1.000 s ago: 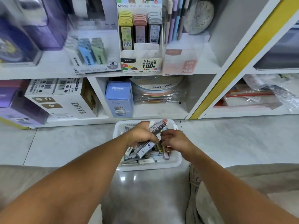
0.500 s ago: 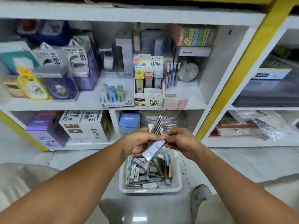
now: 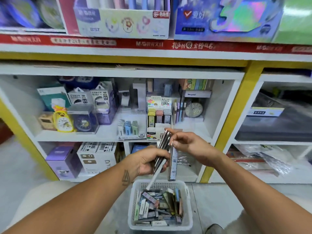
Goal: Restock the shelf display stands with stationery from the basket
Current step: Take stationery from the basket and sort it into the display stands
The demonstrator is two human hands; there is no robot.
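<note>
The left hand (image 3: 148, 161), clenched on a fanned stack of slim dark lead-refill cases (image 3: 163, 147), has risen clear of the white perforated plastic basket (image 3: 160, 223) on the floor at six o'clock, and the right hand's (image 3: 190, 146) fingers now pinch one pale speckled case (image 3: 173, 163) hanging upright just beside that stack. Compared with a second ago, when both hands were digging in the basket, picking looks finished. The three-column cardboard display stand (image 3: 158, 119) at twelve o'clock is probably next.
</note>
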